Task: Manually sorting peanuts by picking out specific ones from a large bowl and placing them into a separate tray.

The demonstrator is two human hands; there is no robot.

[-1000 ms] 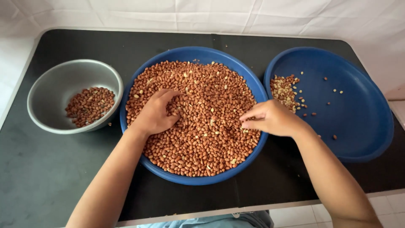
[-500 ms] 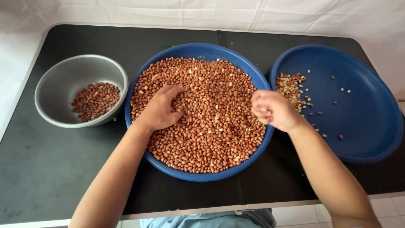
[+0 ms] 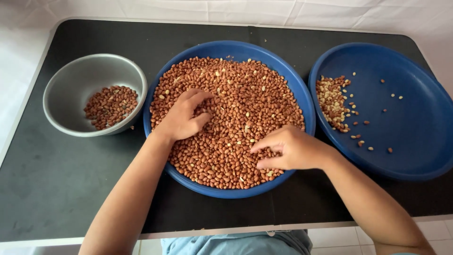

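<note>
Over the peanuts (image 3: pixel 236 108), right hand (image 3: pixel 290 148) has returned.

Grey bowl (image 3: pixel 94 94) at left, part-filled with peanuts. Blue plate (image 3: pixel 406 123) at right, few pale peanuts. Black counter (image 3: pixel 56 189). White cloth (image 3: pixel 283 12) behind.

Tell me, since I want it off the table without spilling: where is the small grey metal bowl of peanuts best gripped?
Probably by the rim of the grey metal bowl, from its left: that side is bare, while its right rim crowds the big blue plastic dish.
</note>
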